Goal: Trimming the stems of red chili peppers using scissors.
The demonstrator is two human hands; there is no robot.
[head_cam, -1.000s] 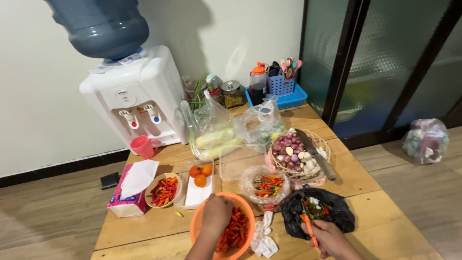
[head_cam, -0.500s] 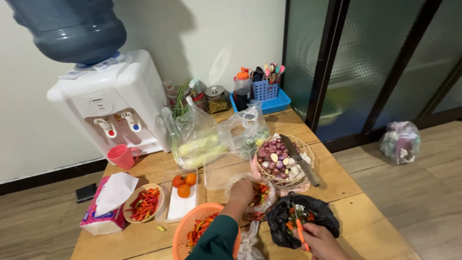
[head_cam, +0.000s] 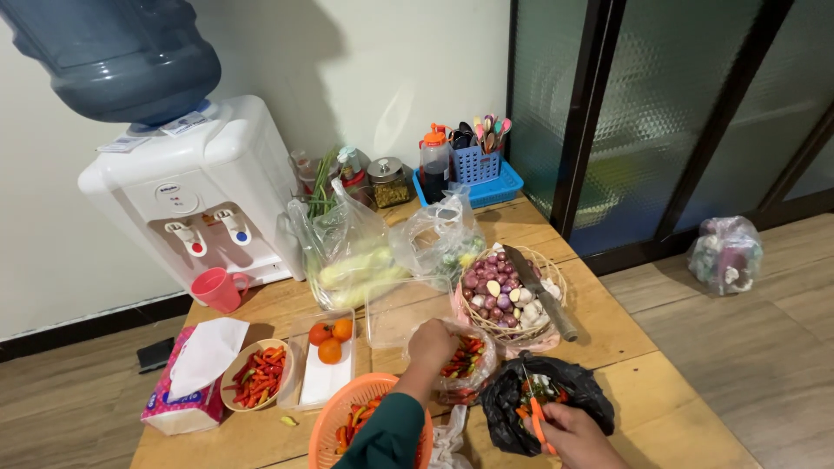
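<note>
My left hand (head_cam: 432,340) reaches into a clear plastic bag of red chillies (head_cam: 467,360) at the table's middle, fingers curled among the chillies; whether it grips one is hidden. Its green sleeve passes over an orange colander (head_cam: 334,419) holding more chillies. My right hand (head_cam: 565,431) holds orange-handled scissors (head_cam: 537,415) over a black plastic bag (head_cam: 578,389) with chilli scraps inside.
A woven basket (head_cam: 549,300) of shallots and garlic carries a large knife (head_cam: 539,288). A small bowl of chillies (head_cam: 257,375), a tray with three tomatoes (head_cam: 331,339), a tissue pack (head_cam: 186,391), a pink cup (head_cam: 217,288), a water dispenser (head_cam: 191,195) and bagged vegetables (head_cam: 352,252) fill the wooden table (head_cam: 643,382).
My left hand left the orange colander and moved right and forward into the clear bag of chillies. The view shifted right. My right hand kept the scissors over the black bag.
</note>
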